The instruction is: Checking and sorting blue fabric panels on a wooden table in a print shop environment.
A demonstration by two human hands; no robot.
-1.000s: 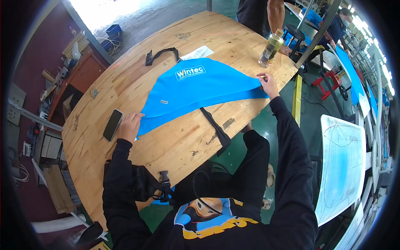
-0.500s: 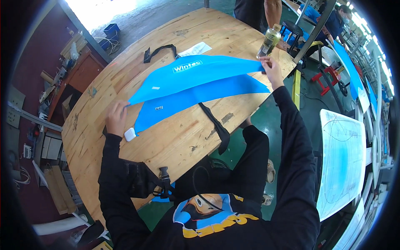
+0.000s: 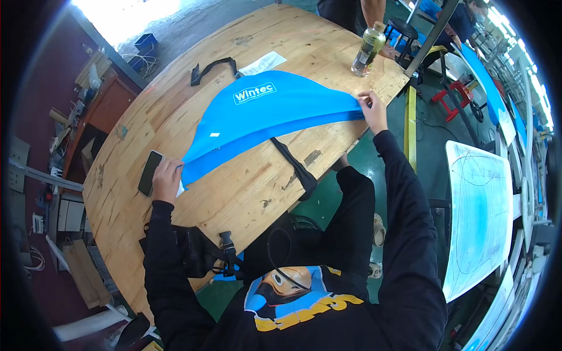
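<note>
A blue curved fabric piece with white printed lettering and a small white label lies in two layers on the wooden table. My left hand pinches its near left corner, beside a black phone. My right hand pinches the right end of the upper layer. A black strap hangs from under the fabric over the front edge; another black strap and a white paper lie behind it.
A plastic bottle stands at the back right, near a co-worker's arm. Another person works beyond a metal post. To the right are a red stool and a large white board. A black bag lies by my left forearm.
Half a second ago the upper layer was lifted off the lower one; now both hands have lowered it back down, leaving a narrower strip of the lower layer showing.
</note>
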